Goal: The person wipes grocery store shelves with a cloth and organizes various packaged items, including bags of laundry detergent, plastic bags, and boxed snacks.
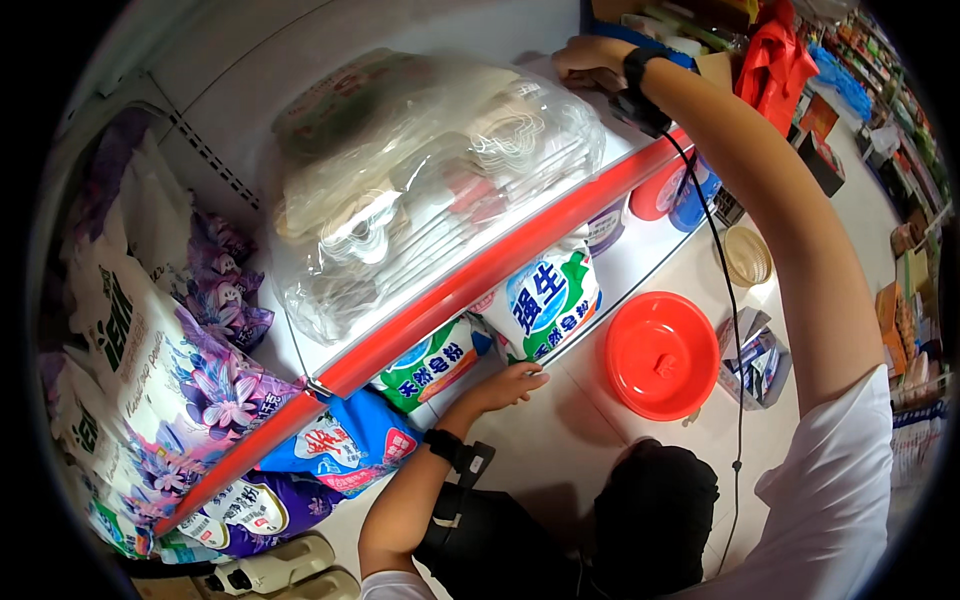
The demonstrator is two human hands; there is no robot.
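My left hand [505, 385] reaches under the red-edged shelf [470, 285] and touches the bottom of a white, green and blue detergent bag [545, 300] on the lower shelf; a second green and white bag [430, 365] lies beside it. Its fingers are flat against the bag, not closed around it. My right hand [590, 55] is stretched up and rests on the top shelf surface behind a large clear plastic bag of white hangers [420, 180]. Both wrists carry black bands, and a cable runs down from the right one.
Purple flowered paper-roll packs [160, 370] fill the left. Blue and purple bags [330, 450] lie low on the left. A red round basin [660, 355], a small woven basket [747, 255] and a box of packets [755, 360] sit on the tiled floor. Stocked shelves line the aisle at the right.
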